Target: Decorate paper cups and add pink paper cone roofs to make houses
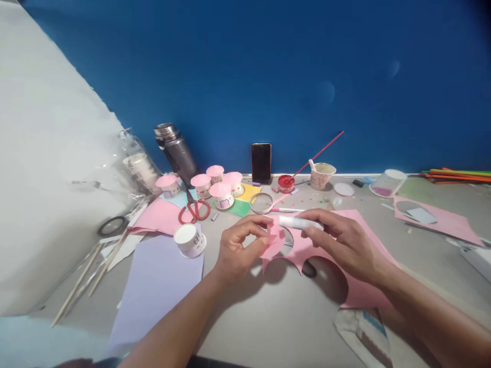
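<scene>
Now, over the table (pixel 238 322), the left hand (pixel 238 248) pinches one pink paper piece (pixel 275 245) and the right hand (pixel 347 245) pinches one white tube (pixel 299 223) just beside it.
The pink paper piece looks light, soft and easily creased, best taken by its edge; the white tube seems light and stiff, best held round its middle. Farther off: one untopped cup (pixel 188 240), five pink-topped cups (pixel 222 196), one flask (pixel 179 156), one phone (pixel 261 163).
</scene>
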The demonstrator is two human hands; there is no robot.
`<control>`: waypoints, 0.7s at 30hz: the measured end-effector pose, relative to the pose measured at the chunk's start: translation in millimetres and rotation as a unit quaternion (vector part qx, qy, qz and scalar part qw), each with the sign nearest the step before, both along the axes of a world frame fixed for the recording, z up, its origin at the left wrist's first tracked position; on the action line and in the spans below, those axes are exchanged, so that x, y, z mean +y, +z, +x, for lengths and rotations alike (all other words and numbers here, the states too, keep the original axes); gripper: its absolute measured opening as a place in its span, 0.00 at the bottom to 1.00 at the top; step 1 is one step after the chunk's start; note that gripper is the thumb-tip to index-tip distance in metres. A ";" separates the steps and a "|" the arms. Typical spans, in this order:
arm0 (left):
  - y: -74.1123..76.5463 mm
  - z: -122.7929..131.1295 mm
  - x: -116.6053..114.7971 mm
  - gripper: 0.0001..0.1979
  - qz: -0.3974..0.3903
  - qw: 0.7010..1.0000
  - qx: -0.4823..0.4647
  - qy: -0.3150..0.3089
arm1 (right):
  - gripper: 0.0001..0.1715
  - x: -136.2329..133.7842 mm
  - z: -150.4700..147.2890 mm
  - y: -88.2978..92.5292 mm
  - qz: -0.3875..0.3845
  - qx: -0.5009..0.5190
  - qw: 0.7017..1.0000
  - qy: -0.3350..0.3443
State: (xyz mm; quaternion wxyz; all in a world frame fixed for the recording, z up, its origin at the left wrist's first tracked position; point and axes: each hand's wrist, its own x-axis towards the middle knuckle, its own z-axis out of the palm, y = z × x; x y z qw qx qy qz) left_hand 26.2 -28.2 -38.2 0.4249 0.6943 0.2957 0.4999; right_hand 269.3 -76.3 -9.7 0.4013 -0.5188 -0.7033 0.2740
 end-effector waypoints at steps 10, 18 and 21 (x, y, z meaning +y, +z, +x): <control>-0.4 2.5 -0.6 0.05 -0.026 0.999 0.008 0.033 | 0.11 2.6 -0.5 -6.2 0.197 -0.111 0.974 0.020; 0.5 7.7 5.0 0.09 -0.256 0.963 -0.070 0.048 | 0.17 -4.0 -3.0 -5.7 -0.080 0.139 0.987 0.017; 0.3 9.8 4.1 0.09 -0.302 0.950 -0.076 0.032 | 0.23 -3.3 -8.9 -8.5 -0.212 0.229 0.946 0.089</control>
